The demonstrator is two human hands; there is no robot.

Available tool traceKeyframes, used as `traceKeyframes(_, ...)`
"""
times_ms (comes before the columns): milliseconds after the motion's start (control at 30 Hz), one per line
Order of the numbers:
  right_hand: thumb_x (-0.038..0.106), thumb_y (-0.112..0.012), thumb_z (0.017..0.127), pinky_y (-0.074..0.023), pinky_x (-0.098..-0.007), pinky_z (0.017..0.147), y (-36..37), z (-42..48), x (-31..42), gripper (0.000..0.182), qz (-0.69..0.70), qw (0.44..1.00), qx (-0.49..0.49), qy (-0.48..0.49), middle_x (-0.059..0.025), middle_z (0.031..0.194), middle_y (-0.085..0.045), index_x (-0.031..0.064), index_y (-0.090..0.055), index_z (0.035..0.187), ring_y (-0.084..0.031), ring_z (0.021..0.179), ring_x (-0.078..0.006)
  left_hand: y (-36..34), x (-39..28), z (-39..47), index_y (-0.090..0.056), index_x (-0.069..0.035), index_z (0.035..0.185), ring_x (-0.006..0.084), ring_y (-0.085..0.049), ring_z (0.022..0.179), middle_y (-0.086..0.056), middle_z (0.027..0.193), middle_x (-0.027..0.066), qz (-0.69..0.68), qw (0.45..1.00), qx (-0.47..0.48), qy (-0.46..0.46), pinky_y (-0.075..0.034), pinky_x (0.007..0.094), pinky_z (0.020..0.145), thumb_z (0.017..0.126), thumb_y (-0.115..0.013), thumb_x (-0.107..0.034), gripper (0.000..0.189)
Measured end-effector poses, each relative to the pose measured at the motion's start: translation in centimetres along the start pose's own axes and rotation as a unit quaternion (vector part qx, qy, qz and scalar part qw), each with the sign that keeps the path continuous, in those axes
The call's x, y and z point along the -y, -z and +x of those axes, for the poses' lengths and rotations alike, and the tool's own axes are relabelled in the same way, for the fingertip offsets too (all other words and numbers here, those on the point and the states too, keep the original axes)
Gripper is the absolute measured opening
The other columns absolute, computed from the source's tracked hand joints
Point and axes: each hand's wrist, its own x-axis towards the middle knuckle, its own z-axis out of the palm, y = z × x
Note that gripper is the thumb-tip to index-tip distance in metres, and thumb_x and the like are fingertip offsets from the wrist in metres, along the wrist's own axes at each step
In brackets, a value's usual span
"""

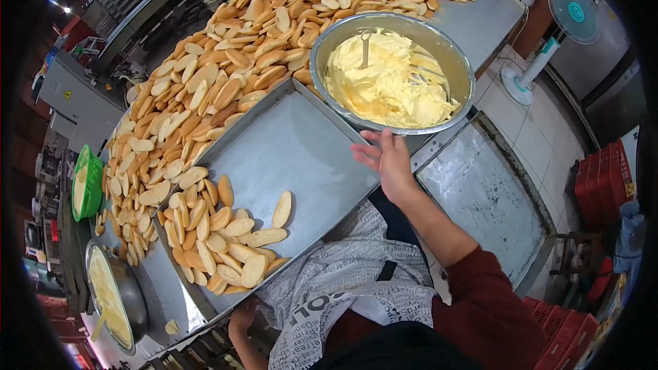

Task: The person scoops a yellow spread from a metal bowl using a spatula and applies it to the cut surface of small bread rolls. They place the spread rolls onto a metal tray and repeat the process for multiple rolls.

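Note:
My right hand (pixel 388 162) reaches to the near rim of a steel bowl (pixel 470 93) of pale yellow cream (pixel 390 82); its fingers are apart, and a utensil handle stands up from the cream. Left of the bowl lies a rectangular metal tray (pixel 288 139). Sliced oval bread pieces (pixel 226 246) are gathered at the tray's left end. A large heap of similar bread slices (pixel 226 72) spreads behind the tray. My left hand (pixel 244 316) is at the tray's near edge, low in the picture, partly hidden beneath it; its grip does not show.
A second steel bowl of cream (pixel 136 303) and a green plastic basket (pixel 92 180) stand at the left. An empty, stained metal tray (pixel 483 200) lies to the right. Beyond are a standing fan (pixel 573 13) and red plastic crates (pixel 601 185) on the tiled floor.

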Motion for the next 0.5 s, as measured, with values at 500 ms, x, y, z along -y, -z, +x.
traceKeyframes(500, 0.034, -0.062, 0.089, -0.0416, -0.0419, 0.101, -8.0, 21.4, 12.2, 0.028, -0.899, 0.206, 0.123, 0.368, -0.0070, 0.098, -0.070, 0.0092, -0.074, 0.092, -0.064, 0.096, -0.0268, 3.6, -5.2, -6.1, -0.065, -0.006, 0.118, 0.0335, -0.066, 0.104, -0.071, 0.104, 0.0172, -0.063, 0.998, -0.025, -0.017, -0.049, 0.0388, 0.089, 0.098, -0.051, -0.036, 0.039)
